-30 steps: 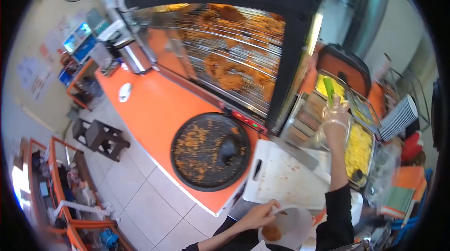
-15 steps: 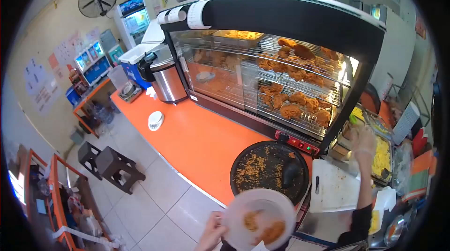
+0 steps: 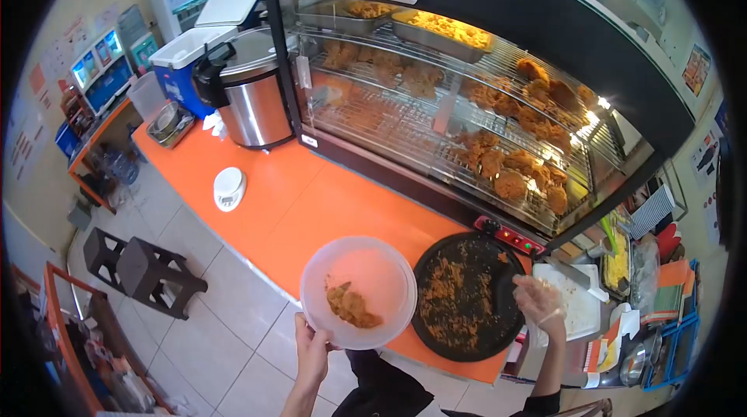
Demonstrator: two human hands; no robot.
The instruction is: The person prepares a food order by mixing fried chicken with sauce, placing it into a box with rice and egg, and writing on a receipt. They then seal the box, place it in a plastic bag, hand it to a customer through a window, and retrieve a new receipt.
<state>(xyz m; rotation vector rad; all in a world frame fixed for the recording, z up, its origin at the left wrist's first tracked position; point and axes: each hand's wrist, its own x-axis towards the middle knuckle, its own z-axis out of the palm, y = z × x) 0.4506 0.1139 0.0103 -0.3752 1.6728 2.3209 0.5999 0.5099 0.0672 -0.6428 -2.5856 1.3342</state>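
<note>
Your right hand (image 3: 538,300), in a clear plastic glove, has left the metal trays at the right of the frame and now sits at the right edge of the round black pan (image 3: 499,330), right of lower centre. Its grip looks loosely bent, but you cannot tell from this view whether it holds anything. Your bare left hand (image 3: 313,345), at lower centre, has its grip closed on the rim of the round translucent white plastic bowl (image 3: 377,265), which has shifted from overlapping the pan to just left of it. Brown crumb-coated food pieces (image 3: 354,306) lie in the bowl's lower part, and loose brown crumbs (image 3: 455,292) cover much of the pan. Right of your gloved hand lies a white rectangular cutting board (image 3: 580,308), and beyond it a long green handle (image 3: 610,234) slants by the trays. Across the orange worktop (image 3: 311,199), a small white digital scale (image 3: 229,187) sits left of centre, while the black-framed glass display cabinet (image 3: 506,5) fills the upper right.
</note>
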